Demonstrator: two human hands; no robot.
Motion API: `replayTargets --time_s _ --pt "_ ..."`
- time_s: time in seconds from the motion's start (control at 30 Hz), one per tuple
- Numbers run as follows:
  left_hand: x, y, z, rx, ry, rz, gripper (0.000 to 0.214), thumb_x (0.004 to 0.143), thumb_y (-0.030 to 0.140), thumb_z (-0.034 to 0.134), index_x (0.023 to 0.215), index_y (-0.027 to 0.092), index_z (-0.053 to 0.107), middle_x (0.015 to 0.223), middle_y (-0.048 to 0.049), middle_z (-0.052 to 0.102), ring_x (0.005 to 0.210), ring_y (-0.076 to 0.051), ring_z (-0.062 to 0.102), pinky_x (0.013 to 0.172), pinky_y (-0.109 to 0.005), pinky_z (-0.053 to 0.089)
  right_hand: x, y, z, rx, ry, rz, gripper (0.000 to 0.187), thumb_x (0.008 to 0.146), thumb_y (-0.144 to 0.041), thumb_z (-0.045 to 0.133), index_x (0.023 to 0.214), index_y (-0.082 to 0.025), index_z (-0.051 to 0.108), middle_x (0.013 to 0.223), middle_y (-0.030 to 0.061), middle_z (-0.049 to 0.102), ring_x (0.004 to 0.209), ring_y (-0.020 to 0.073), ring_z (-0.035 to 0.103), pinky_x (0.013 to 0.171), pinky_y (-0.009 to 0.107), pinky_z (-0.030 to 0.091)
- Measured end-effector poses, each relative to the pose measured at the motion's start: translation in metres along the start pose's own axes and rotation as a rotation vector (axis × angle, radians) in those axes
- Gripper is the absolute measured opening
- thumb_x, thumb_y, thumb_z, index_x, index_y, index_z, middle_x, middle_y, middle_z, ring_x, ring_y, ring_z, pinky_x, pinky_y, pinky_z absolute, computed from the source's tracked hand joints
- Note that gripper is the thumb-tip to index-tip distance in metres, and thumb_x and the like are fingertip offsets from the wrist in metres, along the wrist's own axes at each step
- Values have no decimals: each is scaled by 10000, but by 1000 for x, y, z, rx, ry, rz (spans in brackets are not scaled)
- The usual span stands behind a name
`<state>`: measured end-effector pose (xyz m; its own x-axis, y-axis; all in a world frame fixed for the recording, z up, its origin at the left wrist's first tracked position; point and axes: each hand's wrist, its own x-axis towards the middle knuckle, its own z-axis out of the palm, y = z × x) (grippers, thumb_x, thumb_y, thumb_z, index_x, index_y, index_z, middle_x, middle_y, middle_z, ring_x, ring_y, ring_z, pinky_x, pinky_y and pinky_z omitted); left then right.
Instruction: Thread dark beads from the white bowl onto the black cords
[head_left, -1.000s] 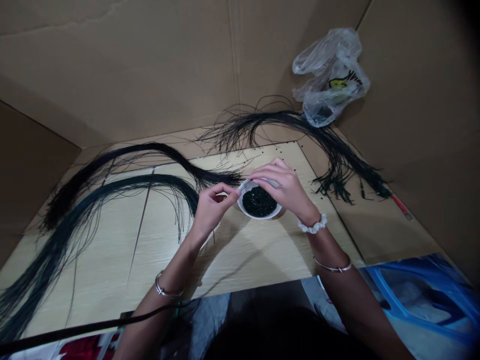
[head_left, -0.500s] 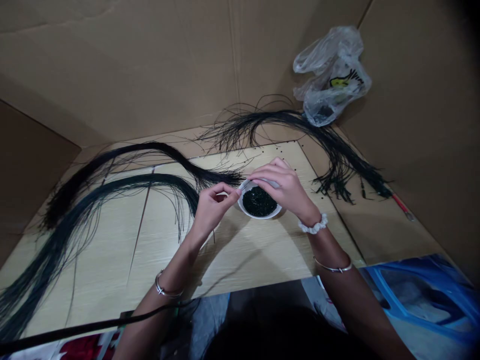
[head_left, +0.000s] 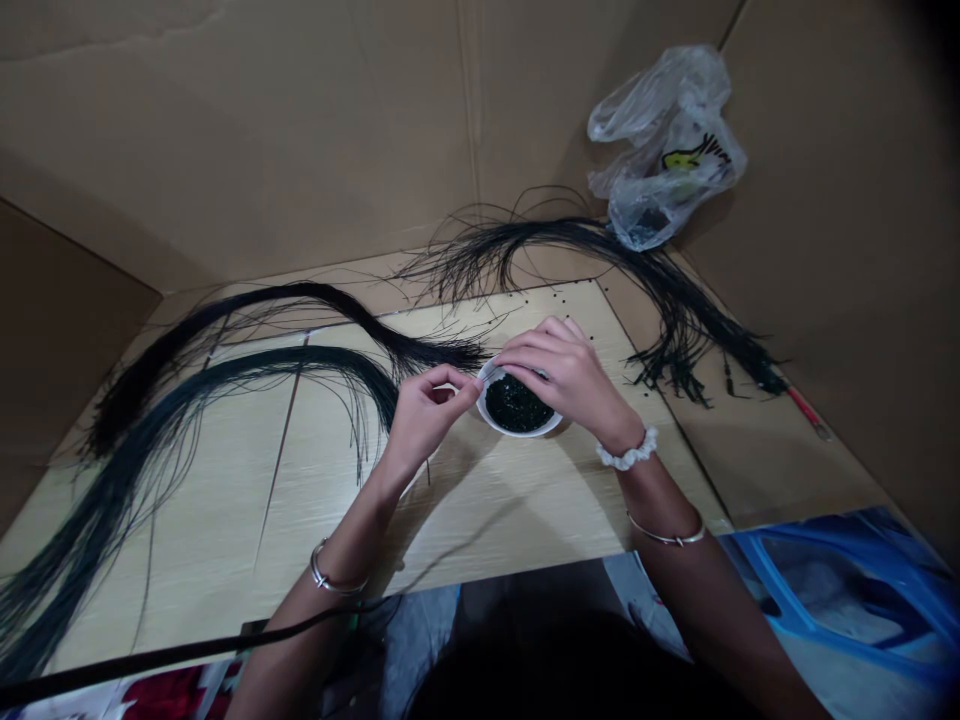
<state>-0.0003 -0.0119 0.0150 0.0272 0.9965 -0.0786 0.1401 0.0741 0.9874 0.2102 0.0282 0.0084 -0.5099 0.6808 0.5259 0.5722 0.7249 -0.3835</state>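
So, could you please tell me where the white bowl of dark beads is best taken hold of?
Best grip the near rim of the white bowl, coming from the person's side: that stretch of the round wall looks free, while the right hand covers the far rim and the left hand sits at its left edge.

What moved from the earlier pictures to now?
The right hand slid down a little over the white bowl, its fingers now covering more of the far rim. I can't see anything taken or let go. The left hand stays beside the bowl, and the black strands lie as before.
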Motion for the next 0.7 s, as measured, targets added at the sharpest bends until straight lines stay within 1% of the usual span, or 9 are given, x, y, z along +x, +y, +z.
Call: replayTargets --time_s 0.13,0.3,0.4,0.53,0.6,0.7 --pt "0 0 0 -5 2 -9 297 703 412 841 719 146 708 710 -22 670 588 -94 522 537 -205 354 0 0 0 54 -14 12 234 1013 -329 538 1057 -248 753 1127 10 718 1026 196 560 909 386 380" --pt "0 3 1 -34 4 -2 285 703 398 842 704 149 703 685 -10 651 579 -86 501 540 -205 345 2 3 -2 209 -31 34 177 977 -330 603 1017 -242 751 1134 10 702 1051 183 568 972 377 414" --pt "0 5 1 -46 -16 -1 283 715 404 830 683 156 697 653 -5 636 556 -83 472 526 -213 335 3 4 -3 326 -32 58 136 951 -313 643 977 -237 753 1125 17 699 1067 179 585 1003 381 420" --pt "0 5 -1 -85 -64 -17 232 721 367 819 681 165 710 660 -7 644 541 -76 453 514 -216 331 4 4 -3 470 -45 116 102 920 -306 682 947 -241 757 1114 16 700 1112 176 605 1066 395 419" --pt "1 4 -2 -108 -81 -17 205 713 350 821 698 170 722 654 -2 640 530 -72 443 508 -216 327 5 4 -4 541 -56 144 109 907 -305 694 969 -245 761 1122 21 700 1133 174 614 1080 391 436" --pt "1 3 -4 -133 -93 -18 181 711 327 821 712 173 727 623 10 616 504 -61 418 496 -212 314 5 2 -6 628 -61 175 191 882 -306 719 1058 -242 755 1163 32 699 1158 174 625 1080 377 463"
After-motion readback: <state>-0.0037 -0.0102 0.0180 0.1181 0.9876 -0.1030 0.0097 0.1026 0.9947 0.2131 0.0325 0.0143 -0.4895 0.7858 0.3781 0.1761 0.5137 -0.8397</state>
